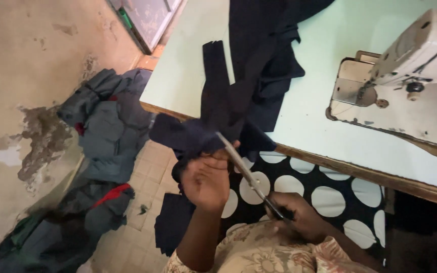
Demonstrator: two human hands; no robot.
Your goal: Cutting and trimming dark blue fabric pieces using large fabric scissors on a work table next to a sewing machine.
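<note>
2 hands at work, both closed. left hand point(207, 181) is clamped on a fold of dark navy cloth point(193, 136), held up off the lap, just in front of the tabletop point(188, 76) edge. right hand point(299, 216) is closed round the handles of the scissors point(244, 172); the blades run up and left from it and the tip meets the cloth just above the left hand's knuckles. cannot tell how far the blades are parted; motion blur at the tip.

cloth position: 1 end bunched in the left hand, the rest trailing up over the tabletop edge and lying across the pale green surface in a long strip with more dark fabric point(269, 45) heaped beside it.

judgement on doing the cut well: keep the cloth taut between grip and tabletop so the blades bite cleanly; keep the left fingers below the blade line, they sit very near it; cut with the deep part of the blades, not the tip; follow 1 edge steadily.

outward: black skirt with white spots point(330, 197) across the lap. sewing machine point(410, 76), cream, on the right of the tabletop, well apart from the cloth. grey garments point(107, 126) piled on the tiled floor point(147, 172) to the left, against a stained wall point(26, 76).
</note>
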